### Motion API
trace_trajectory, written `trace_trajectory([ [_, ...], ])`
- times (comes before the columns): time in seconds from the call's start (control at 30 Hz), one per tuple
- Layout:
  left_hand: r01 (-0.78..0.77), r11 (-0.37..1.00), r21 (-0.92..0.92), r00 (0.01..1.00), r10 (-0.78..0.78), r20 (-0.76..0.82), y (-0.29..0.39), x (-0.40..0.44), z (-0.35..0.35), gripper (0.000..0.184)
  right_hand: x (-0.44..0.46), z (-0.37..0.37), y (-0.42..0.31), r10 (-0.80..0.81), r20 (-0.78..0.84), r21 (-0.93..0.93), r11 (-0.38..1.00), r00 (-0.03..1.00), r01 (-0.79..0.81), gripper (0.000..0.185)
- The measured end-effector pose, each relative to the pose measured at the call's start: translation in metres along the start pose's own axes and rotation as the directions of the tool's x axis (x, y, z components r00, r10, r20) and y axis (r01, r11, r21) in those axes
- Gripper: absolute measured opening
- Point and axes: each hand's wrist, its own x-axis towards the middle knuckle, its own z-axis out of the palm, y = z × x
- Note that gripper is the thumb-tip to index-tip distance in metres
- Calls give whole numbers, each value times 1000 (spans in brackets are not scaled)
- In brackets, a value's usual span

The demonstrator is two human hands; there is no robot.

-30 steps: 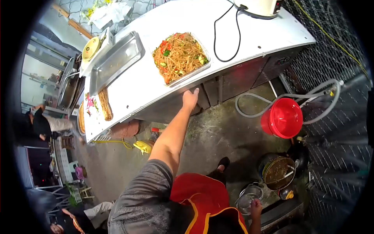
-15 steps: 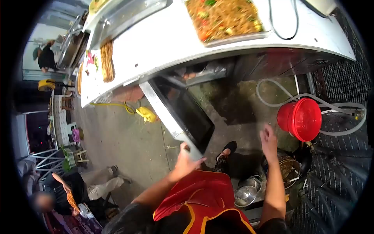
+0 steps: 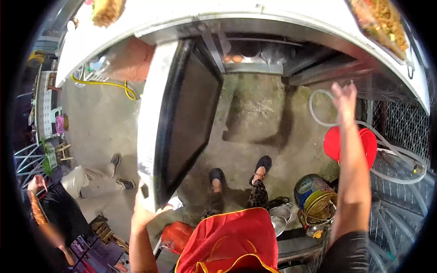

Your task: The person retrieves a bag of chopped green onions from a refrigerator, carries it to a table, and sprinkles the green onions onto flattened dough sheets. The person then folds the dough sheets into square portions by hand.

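My left hand (image 3: 144, 210) is closed around the outer edge of a fridge door (image 3: 157, 113), which stands swung open below the counter. Its white face is on the left, and a dark inner panel with a black seal is on the right. Inside the opening, several brown eggs (image 3: 234, 58) lie near the front. Away to the right, my right hand (image 3: 345, 98) is stretched out with its fingers apart and holds nothing I can see. It is close to the counter's underside, above a red bucket (image 3: 331, 143) that my forearm partly covers.
A white counter (image 3: 191, 8) curves across the top, with a tray of noodles (image 3: 384, 32) at right. A pale hose (image 3: 314, 109) loops on the floor. Metal bowls (image 3: 280, 216) and a used bucket (image 3: 314, 193) stand near my feet. Another person (image 3: 54, 200) sits at left.
The fridge door has swung further left with my left hand on it, showing more of the inside. My right hand has reached forward toward the counter, and its fingers have spread. My view has shifted.
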Motion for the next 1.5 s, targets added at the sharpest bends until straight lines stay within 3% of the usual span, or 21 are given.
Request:
trace_trajectory([
  [0.03, -63, 984, 165, 996, 50, 79, -8, -8, 2, 95, 16, -1, -19, -68, 12, 4, 998, 998, 68, 107],
  [0.07, -142, 938, 318, 982, 93, 163, -17, -16, 6, 96, 39, 1, -26, -102, -62, -3, 995, 993, 102, 92],
  [0.1, -46, 968, 245, 979, -5, 206, -12, -20, 5, 94, 66, -6, -26, -252, 113, -73, 963, 961, 261, 68],
  [0.13, 5, 981, 192, 1000, -10, 24, -3, -20, 11, 93, 82, -3, -13, -333, 4, -159, 931, 943, 329, 57],
  [0.17, -31, 965, 259, 997, 12, 78, -1, -24, 12, 88, 97, 1, 0, -407, -106, -258, 892, 907, 370, 46],
  [0.27, -49, 944, 325, 993, 11, 119, 10, -34, 18, 78, 74, 11, -14, -434, -139, -302, 875, 890, 379, 61],
  [0.5, 298, 909, -292, 943, -327, -57, 53, -46, 62, 60, 71, 7, -10, -521, -78, -185, 845, 850, 501, 69],
  [0.53, 313, 865, -392, 929, -364, -60, 63, -47, 69, 57, 49, 0, -9, -523, -131, -313, 828, 842, 466, 61],
  [0.6, 326, 767, -553, 903, -426, -58, 85, -45, 84, 53, 22, -25, 10, -509, 20, -75, 858, 861, 509, 50],
  [0.67, 321, 680, -659, 893, -449, -28, 106, -43, 96, 49, -18, -60, 23, -442, 53, 43, 897, 895, 440, 39],
  [0.73, 271, 700, -661, 934, -357, 5, 126, -34, 104, 49, -37, -117, 54, -426, 159, -249, 856, 891, 454, 36],
  [0.8, 117, 787, -605, 973, -212, -88, 166, -8, 113, 49, -66, -162, 55, -211, 276, -201, 941, 938, 271, 34],
  [0.83, 16, 835, -551, 969, -149, -196, 196, 12, 119, 47, -74, -186, 55, -25, 304, -369, 919, 952, 142, 37],
  [0.87, 130, 768, -627, 970, -230, -81, 233, 31, 112, 45, -81, -205, 56, 41, 347, -389, 915, 937, 104, 38],
  [0.97, 80, 819, -568, 989, -138, -59, 273, 71, 124, 59, -92, -253, 54, 341, 341, -298, 923, 876, -244, 39],
  [1.0, 29, 831, -556, 990, -103, -102, 286, 89, 130, 64, -98, -264, 51, 415, 232, -271, 896, 880, -351, 36],
  [1.07, -145, 853, -501, 977, 43, -209, 309, 130, 143, 73, -90, -297, 102, 188, 199, -368, 924, 962, -104, 36],
  [1.1, -133, 847, -515, 979, 30, -203, 326, 150, 142, 76, -88, -309, 116, 251, 242, -178, 961, 937, -211, 37],
  [1.2, -182, 829, -529, 967, 53, -251, 358, 214, 145, 83, -82, -337, 145, 33, 175, -359, 933, 984, 33, 62],
  [1.33, -187, 796, -576, 940, -25, -341, 401, 286, 142, 85, -83, -346, 135, -381, 252, -573, 682, 889, 455, 72],
  [1.5, -193, 805, -561, 922, -46, -384, 408, 340, 130, 78, -68, -365, 143, -351, 114, -505, 785, 929, 359, 72],
])
